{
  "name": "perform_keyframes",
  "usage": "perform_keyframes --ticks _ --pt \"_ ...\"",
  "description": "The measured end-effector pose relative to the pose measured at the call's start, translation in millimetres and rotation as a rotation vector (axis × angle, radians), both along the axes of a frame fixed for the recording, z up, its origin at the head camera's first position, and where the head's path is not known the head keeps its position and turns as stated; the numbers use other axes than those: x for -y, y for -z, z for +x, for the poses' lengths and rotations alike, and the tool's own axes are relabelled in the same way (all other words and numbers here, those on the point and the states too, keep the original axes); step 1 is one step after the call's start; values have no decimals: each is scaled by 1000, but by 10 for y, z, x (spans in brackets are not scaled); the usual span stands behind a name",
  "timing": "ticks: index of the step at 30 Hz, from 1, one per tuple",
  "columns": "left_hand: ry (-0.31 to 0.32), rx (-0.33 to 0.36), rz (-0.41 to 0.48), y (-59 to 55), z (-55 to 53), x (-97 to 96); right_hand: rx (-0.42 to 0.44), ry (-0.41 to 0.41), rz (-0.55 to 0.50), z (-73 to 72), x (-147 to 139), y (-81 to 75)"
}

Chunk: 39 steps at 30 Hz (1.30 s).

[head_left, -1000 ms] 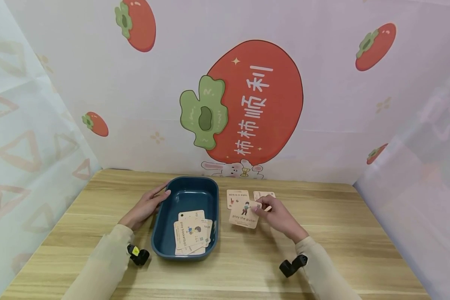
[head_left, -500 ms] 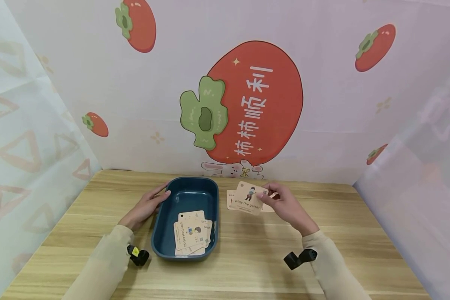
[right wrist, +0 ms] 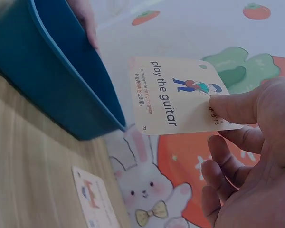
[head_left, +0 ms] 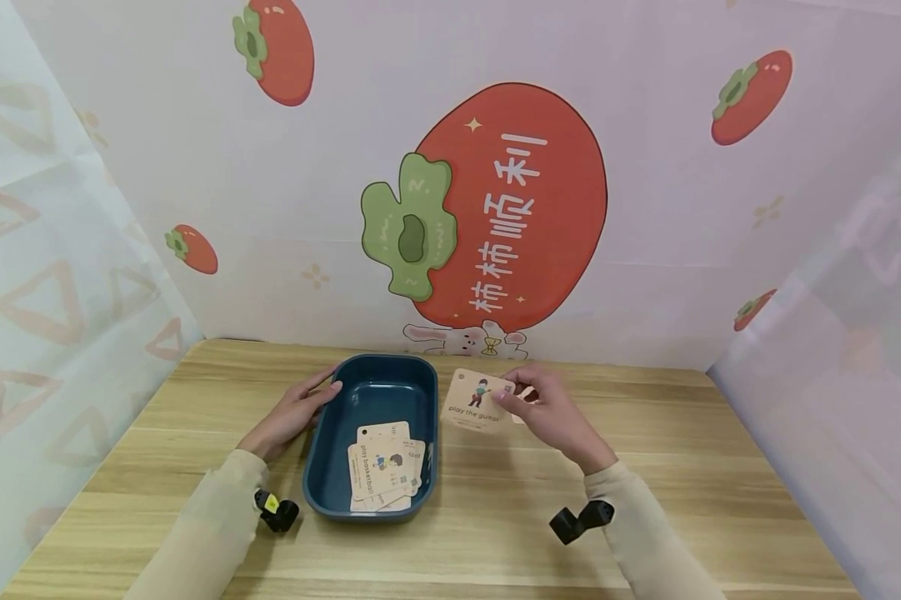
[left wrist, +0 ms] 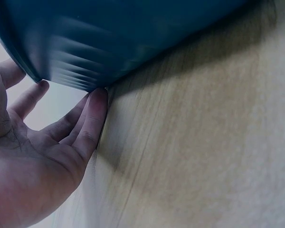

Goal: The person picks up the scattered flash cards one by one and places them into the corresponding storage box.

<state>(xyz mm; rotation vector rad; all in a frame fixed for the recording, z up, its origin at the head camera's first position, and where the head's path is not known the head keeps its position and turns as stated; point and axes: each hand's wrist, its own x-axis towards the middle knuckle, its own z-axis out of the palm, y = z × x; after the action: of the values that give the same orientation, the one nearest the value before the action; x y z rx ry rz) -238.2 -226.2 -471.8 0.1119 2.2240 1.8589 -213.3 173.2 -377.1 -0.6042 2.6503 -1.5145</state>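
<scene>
My right hand [head_left: 551,417] pinches a cream flash card [head_left: 471,402] by its right edge, between thumb and index finger. The card reads "play the guitar", and the right wrist view shows it raised above the table beside the bin. My left hand [head_left: 292,417] rests against the left side of a dark blue bin [head_left: 375,400], thumb at the rim. In the left wrist view that hand's extended fingers touch the outer wall of the bin [left wrist: 133,38]. Several overlapping flash cards [head_left: 382,471] lie in the bin's near end, "play basketball" on top.
Another flash card [right wrist: 95,194] lies on the wood-grain table [head_left: 488,533] right of the bin, mostly hidden in the head view. A white cloth backdrop [head_left: 645,317] with printed persimmons and a rabbit stands along the table's back edge.
My right hand has carried the guitar card toward the table's back, then left toward the bin, where it now covers the "take a break" card from view. The left hand and bin stay put.
</scene>
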Motion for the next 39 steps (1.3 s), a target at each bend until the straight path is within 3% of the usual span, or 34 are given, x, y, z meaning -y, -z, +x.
perform_keyframes --ticks 10,25,39 --pt "-19 18 -4 12 -8 -5 32 -20 9 21 339 87" --pt "-5 8 -11 -8 -5 -6 31 -86 -35 82 706 39" --pt "-8 1 -23 -31 4 -1 64 -125 9 85 828 334"
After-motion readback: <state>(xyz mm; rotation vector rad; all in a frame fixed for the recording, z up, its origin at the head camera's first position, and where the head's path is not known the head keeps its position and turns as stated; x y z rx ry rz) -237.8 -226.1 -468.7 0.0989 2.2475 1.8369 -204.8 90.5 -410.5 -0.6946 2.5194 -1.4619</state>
